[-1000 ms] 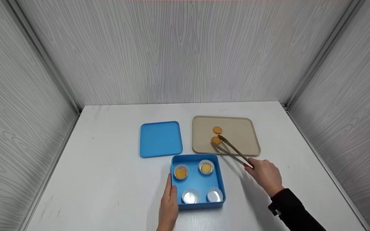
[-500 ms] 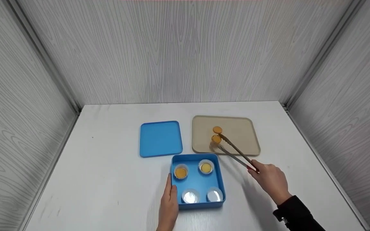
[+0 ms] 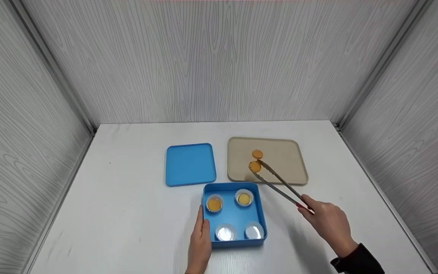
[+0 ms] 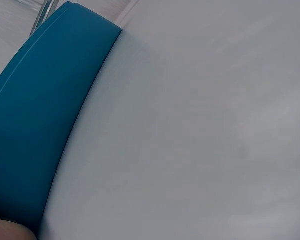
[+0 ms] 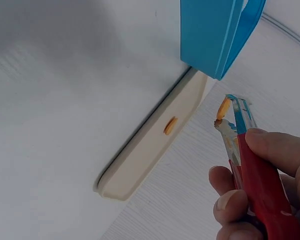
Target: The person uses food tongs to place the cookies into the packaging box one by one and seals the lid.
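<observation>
With our right hand (image 3: 329, 226) we are gripping red-handled tongs (image 5: 262, 185), whose tips, ahead and left of it, are holding a round cookie (image 3: 255, 166) over the beige tray (image 3: 287, 161). Our left hand (image 3: 199, 245) is resting, index finger straight, against the adjacent blue box (image 3: 234, 219), where four paper cups (image 3: 225, 233) are standing between our hands.
</observation>
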`<state>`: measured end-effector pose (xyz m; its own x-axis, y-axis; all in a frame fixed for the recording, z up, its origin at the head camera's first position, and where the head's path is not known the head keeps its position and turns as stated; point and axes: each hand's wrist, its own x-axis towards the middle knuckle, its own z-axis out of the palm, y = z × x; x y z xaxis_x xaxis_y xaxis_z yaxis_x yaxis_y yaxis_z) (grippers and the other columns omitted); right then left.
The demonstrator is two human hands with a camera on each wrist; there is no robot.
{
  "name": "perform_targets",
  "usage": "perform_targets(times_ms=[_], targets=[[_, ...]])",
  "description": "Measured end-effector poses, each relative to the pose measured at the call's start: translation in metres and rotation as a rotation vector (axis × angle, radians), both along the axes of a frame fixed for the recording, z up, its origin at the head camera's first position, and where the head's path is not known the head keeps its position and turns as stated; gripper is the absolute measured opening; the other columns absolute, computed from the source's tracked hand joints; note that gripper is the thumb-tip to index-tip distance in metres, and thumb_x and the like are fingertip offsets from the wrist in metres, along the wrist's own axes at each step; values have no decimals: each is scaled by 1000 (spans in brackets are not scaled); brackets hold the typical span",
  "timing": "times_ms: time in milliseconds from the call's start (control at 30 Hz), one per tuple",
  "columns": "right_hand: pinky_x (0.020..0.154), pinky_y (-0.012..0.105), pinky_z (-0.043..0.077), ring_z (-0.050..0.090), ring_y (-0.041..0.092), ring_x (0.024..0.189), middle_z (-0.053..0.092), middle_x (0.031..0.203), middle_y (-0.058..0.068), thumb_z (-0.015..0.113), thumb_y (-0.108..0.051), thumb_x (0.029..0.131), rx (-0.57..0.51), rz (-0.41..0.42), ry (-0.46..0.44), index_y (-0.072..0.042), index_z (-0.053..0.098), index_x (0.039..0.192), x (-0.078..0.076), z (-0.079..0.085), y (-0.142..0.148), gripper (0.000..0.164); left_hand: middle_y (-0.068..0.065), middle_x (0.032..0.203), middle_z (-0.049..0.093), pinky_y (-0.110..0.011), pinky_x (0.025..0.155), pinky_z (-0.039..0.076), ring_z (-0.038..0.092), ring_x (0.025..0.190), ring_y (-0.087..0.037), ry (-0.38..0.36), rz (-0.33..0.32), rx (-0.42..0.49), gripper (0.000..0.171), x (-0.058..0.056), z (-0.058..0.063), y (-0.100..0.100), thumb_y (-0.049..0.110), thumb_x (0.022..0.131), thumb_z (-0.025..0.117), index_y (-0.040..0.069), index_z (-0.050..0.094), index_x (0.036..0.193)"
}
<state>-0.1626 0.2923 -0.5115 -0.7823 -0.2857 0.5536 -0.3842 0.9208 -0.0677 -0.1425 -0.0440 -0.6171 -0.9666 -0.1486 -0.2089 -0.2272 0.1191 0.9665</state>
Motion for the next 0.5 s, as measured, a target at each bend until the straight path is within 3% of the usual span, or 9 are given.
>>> perform_targets(times_ms=[133,500], targets=[[38,25,36,54,11,45,69,64,-4,94,-15,70,5,19,22,-13,74,100,15,7,2,35,-2,172,16,-54,126,17,13,157,-30,-2,-4,0,56,0,0,0,32,113,31,18,16,166],[40,25,41,61,10,51,76,77,-5,95,-18,64,43,77,70,-15,80,106,53,31,7,44,-4,172,16,-53,126,17,14,157,-31,-13,4,-19,56,-1,0,2,28,113,32,16,16,166]])
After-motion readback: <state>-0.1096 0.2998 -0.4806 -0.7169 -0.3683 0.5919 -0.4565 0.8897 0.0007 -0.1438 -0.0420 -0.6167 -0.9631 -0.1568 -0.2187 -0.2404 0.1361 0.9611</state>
